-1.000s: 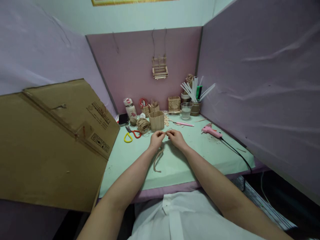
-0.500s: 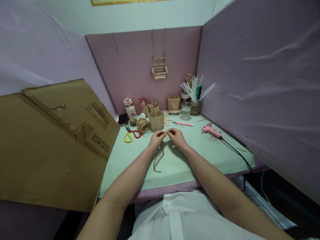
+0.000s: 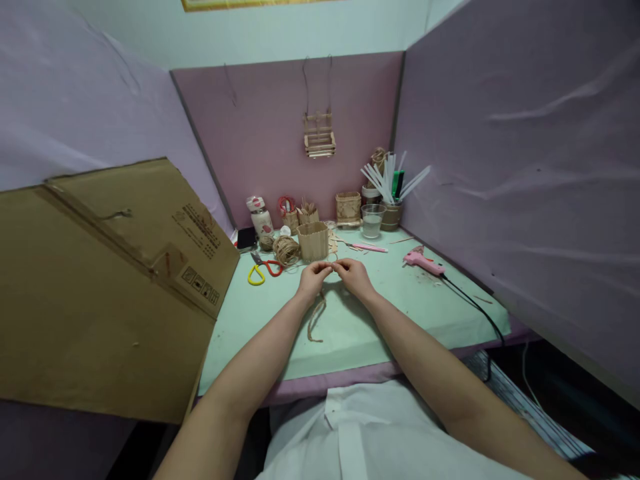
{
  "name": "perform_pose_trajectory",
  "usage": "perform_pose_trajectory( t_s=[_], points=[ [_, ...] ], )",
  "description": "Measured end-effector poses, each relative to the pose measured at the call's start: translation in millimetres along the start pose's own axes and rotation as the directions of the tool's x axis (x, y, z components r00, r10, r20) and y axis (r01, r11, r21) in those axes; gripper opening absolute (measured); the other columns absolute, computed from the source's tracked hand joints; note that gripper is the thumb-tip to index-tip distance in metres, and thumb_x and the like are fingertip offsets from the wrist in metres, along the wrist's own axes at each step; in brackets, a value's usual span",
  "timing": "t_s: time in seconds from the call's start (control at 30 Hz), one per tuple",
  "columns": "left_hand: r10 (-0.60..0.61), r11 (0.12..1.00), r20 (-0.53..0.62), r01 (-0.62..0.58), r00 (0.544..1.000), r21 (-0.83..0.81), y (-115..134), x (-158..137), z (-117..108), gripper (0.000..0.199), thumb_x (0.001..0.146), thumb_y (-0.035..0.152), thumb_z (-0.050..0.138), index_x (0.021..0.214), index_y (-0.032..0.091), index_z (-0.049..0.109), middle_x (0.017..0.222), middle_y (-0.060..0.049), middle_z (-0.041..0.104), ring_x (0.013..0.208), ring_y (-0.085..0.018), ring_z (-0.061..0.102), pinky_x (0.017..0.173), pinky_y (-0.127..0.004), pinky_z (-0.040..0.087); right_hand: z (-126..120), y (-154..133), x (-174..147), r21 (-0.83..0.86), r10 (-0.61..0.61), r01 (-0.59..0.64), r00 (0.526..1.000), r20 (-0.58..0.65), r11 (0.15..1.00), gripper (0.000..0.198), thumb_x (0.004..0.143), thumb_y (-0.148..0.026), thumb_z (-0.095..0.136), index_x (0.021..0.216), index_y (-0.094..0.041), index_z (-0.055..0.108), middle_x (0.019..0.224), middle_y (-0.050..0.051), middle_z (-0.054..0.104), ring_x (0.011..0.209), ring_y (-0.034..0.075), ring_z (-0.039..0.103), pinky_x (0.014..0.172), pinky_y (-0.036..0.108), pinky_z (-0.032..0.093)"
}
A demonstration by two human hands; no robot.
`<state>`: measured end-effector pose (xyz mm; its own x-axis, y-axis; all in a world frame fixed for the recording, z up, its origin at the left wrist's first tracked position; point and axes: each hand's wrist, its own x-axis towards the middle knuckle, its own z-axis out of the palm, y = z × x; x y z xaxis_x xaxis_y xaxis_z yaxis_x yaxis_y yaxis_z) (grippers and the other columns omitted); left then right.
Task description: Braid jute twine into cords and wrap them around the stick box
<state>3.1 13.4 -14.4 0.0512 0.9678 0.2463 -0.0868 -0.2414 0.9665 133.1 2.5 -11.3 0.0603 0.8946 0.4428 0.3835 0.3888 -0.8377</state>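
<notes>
Left hand [image 3: 313, 279], right hand [image 3: 352, 276] — fingertips [image 3: 329, 267] close together

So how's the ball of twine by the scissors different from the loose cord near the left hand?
Shape: the ball of twine is wound into a round bundle; the cord trails in a slim curve.
Bulk: the ball looks much thicker than the cord.
Place: the ball sits farther back, by the scissors; the cord is nearer the front, by the left hand.
Shared: both are brownish.

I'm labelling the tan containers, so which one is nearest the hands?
The box just beyond the left hand, beside the twine ball; the others stand farther back, and the basket hangs on the wall.
</notes>
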Motion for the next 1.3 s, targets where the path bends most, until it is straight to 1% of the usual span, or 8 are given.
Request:
perform_pose_trajectory(
  t_s=[0.37,0.63,0.73,0.93,1.03,1.13,1.2,1.3],
  points=[
    [-0.036,0.991,-0.029,0.039,0.999,0.129,6.4,-3.5,2.0,0.021,0.066,0.035,0.063,0.071,0.014,0.065,0.066,-0.003,0.063,0.064,-0.013,0.053,0.061,-0.025,0.04,1.6,4.1,-1.2,-0.152,-0.178,0.173,0.984,-0.026,0.973,0.019,0.079,-0.024,0.051,0.068,-0.018,0.066,0.071,0.004,0.064,0.069,0.014,0.055,0.069,0.026,0.04],
    [0.059,0.942,-0.044,-0.041,0.997,0.334,2.4,-0.4,-2.3,0.018,0.069,0.03,0.056,0.066,0.014,0.064,0.064,-0.001,0.061,0.063,-0.012,0.052,0.063,-0.025,0.039,1.2,2.2,-2.9,-0.173,-0.19,0.194,0.981,0.038,0.966,0.018,0.081,-0.023,0.051,0.071,-0.02,0.065,0.073,0.004,0.062,0.073,0.016,0.055,0.069,0.027,0.039],
    [0.053,0.945,-0.056,-0.032,0.997,0.326,0.5,0.3,-2.1,0.017,0.068,0.029,0.055,0.064,0.014,0.063,0.062,-0.001,0.06,0.063,-0.012,0.051,0.062,-0.024,0.039,1.0,0.6,-3.5,-0.166,-0.191,0.195,0.981,0.04,0.967,0.017,0.081,-0.022,0.051,0.071,-0.02,0.065,0.074,0.004,0.062,0.073,0.016,0.055,0.069,0.027,0.039],
    [-0.196,0.98,-0.035,0.197,0.98,0.035,5.7,-2.3,1.3,0.015,0.066,0.027,0.059,0.06,0.014,0.057,0.057,0.001,0.052,0.051,-0.007,0.041,0.046,-0.019,0.029,0.7,-2.1,-5.1,-0.149,-0.24,0.242,0.97,0.034,0.959,0.016,0.08,-0.022,0.051,0.071,-0.019,0.062,0.074,0.003,0.059,0.07,0.015,0.052,0.067,0.026,0.038],
    [-0.403,0.882,0.129,0.423,0.906,-0.209,12.8,-1.6,-1.3,0.013,0.064,0.023,0.062,0.062,0.014,0.052,0.056,0.002,0.045,0.047,-0.004,0.035,0.04,-0.016,0.02,0.8,-3.6,-5.8,-0.111,-0.28,0.283,0.959,0.049,0.953,0.017,0.083,-0.025,0.049,0.074,-0.019,0.062,0.075,0.003,0.058,0.071,0.015,0.052,0.068,0.026,0.038],
    [-0.501,0.767,0.269,0.566,0.823,-0.302,17.4,-0.2,-4.5,0.015,0.063,0.021,0.064,0.063,0.014,0.05,0.056,0.003,0.042,0.044,-0.002,0.028,0.039,-0.015,0.015,1.7,-4.4,-5.2,-0.047,-0.263,0.265,0.963,0.053,0.963,0.018,0.083,-0.028,0.048,0.076,-0.018,0.062,0.077,0.004,0.06,0.073,0.015,0.052,0.07,0.026,0.039],
    [-0.472,0.799,0.246,0.529,0.846,-0.286,16.9,-0.5,-4.4,0.017,0.062,0.022,0.065,0.063,0.014,0.05,0.056,0.003,0.043,0.044,-0.002,0.027,0.039,-0.015,0.015,2.7,-3.9,-4.0,-0.011,-0.193,0.193,0.98,0.045,0.981,0.018,0.081,-0.029,0.049,0.074,-0.018,0.061,0.076,0.003,0.061,0.072,0.015,0.053,0.07,0.027,0.04],
    [-0.328,0.93,0.086,0.337,0.941,-0.146,11.5,-2.4,-1.2,0.019,0.063,0.028,0.065,0.062,0.013,0.053,0.059,0.001,0.049,0.046,-0.003,0.03,0.041,-0.017,0.018,4.2,-1.9,-2.2,0.038,-0.072,0.07,0.996,0.052,0.997,0.016,0.077,-0.029,0.05,0.074,-0.018,0.061,0.073,0.002,0.062,0.07,0.014,0.054,0.069,0.026,0.041]
  ],
)
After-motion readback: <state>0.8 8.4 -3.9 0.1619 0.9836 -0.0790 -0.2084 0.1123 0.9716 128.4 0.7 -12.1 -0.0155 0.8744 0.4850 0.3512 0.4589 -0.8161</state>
